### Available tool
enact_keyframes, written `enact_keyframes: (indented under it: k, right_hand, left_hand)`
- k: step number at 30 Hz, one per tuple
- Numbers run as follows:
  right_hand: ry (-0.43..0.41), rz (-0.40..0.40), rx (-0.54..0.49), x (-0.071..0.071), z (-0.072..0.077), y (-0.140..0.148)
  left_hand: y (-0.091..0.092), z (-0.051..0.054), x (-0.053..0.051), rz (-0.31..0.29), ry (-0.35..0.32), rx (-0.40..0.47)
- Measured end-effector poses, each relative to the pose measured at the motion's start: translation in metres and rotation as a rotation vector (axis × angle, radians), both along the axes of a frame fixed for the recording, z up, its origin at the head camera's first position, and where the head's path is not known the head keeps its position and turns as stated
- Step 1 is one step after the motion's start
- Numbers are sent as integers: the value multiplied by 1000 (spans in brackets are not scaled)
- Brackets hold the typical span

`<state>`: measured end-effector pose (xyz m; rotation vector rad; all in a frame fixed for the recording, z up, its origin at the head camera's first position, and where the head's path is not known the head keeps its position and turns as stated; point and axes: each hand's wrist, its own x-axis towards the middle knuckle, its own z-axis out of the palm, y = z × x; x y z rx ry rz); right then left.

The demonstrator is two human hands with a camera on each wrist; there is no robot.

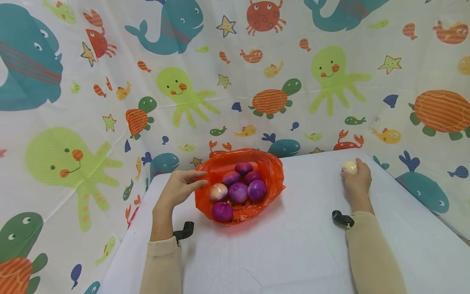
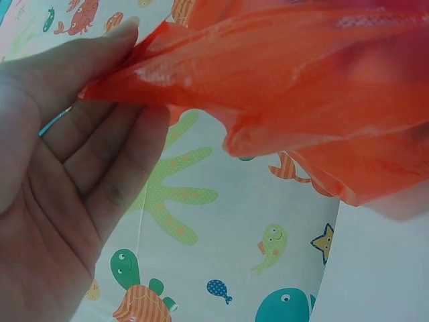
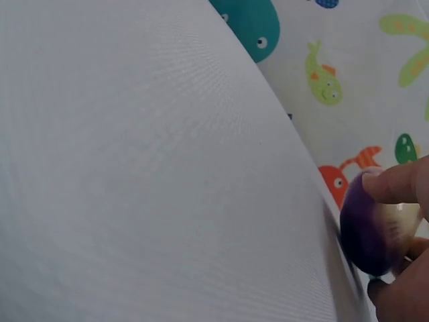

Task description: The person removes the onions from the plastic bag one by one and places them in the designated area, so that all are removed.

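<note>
An open red plastic bag [image 1: 273, 173] lies left of the table's middle, with several purple onions [image 1: 238, 192] and a paler one [image 1: 218, 192] inside. My left hand [image 1: 180, 188] pinches the bag's left edge between thumb and fingers; the left wrist view shows the hand [image 2: 80, 147] at a corner of the red plastic [image 2: 268, 80]. Out at the table's far right, my right hand [image 1: 358, 179] grips a pale and purple onion [image 1: 349, 167]. In the right wrist view, the thumb and fingers [image 3: 402, 184] lie round that onion [image 3: 369, 228], close to the table's surface.
A white cloth covers the table [image 1: 271, 253]. Behind it and along both sides hangs a curtain [image 1: 235, 61] printed with sea animals. Dark wrist mounts [image 1: 343, 219] stick out from both sleeves.
</note>
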<state>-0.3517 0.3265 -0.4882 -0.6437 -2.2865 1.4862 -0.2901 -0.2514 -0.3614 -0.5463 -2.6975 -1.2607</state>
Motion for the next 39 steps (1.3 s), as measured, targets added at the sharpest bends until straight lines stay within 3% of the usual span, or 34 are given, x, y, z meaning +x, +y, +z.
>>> enact_keyframes:
  k: [13, 21, 26, 31, 35, 39]
  right_hand:
    - [-17, 13, 80, -4, 2, -4]
    - [-11, -3, 256, -5, 19, -22]
    - [-4, -15, 263, -2, 26, -26]
    - [133, -10, 255, -2, 38, -38]
    - [353, 33, 275, -5, 50, -54]
    - [554, 132, 272, -4, 63, -72]
  left_hand:
    - [1, 1, -1, -2, 4, -4]
    - [0, 2, 0, 7, -8, -5]
    - [0, 2, 1, 4, -12, 2]
    - [0, 2, 1, 1, -16, 6]
    - [0, 2, 1, 0, -14, 9]
    - [0, 2, 1, 4, -11, 3]
